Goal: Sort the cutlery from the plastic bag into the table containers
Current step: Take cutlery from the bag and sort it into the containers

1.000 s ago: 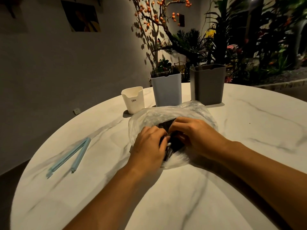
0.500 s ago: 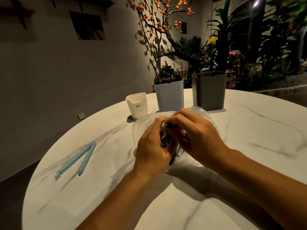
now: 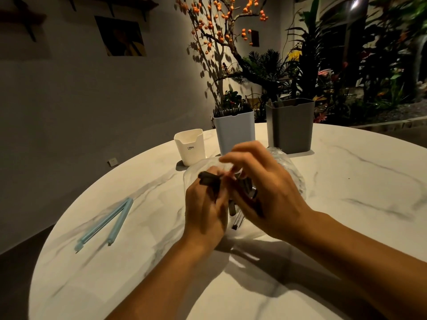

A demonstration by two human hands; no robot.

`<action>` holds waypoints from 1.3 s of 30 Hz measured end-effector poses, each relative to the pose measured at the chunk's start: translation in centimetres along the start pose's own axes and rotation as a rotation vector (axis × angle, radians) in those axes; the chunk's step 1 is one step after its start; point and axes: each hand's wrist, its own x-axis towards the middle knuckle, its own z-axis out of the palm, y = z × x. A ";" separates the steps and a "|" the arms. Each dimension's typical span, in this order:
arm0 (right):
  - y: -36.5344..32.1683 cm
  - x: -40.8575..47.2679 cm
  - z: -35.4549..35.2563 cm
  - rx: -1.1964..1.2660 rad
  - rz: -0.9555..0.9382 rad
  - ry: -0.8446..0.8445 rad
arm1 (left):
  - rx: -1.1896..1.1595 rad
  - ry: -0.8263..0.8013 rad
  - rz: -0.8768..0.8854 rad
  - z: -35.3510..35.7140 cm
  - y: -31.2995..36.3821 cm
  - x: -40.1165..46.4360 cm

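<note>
A clear plastic bag lies on the round marble table, mostly hidden behind my hands. My left hand grips a bundle of dark-handled cutlery, lifted upright above the bag. My right hand is against the bundle from the right, its fingers curled around the pieces and pinching at the top. At the back stand a small white cup, a light blue container with cutlery in it, and a dark grey container with a few pieces.
A light blue bag clip lies open at the table's left. A wall runs behind on the left; potted plants and a branch with orange berries stand behind the containers. The table edge curves round at the left and back.
Both hands have drawn the bundle of cutlery up out of the bag and raised it. The bag has slumped flatter on the table.
</note>
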 end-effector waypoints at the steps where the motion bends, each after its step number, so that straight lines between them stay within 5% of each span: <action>1: 0.3 0.0 0.1 0.002 0.071 0.022 | 0.083 0.038 0.020 -0.1 -0.2 0.2; 5: 1.9 -0.8 0.4 -0.030 0.413 -0.080 | -0.075 0.228 -0.086 -0.1 1.1 0.7; 11: 2.5 -0.9 0.0 0.458 0.769 -0.392 | -0.312 0.271 -0.283 -0.7 0.6 1.6; 19: 3.4 -0.1 -1.6 0.812 1.018 -0.219 | -0.526 0.265 -0.373 -1.5 0.0 2.4; 39: 4.2 -0.1 -2.4 0.859 1.137 0.029 | -0.460 0.345 -0.437 -1.9 -0.9 2.7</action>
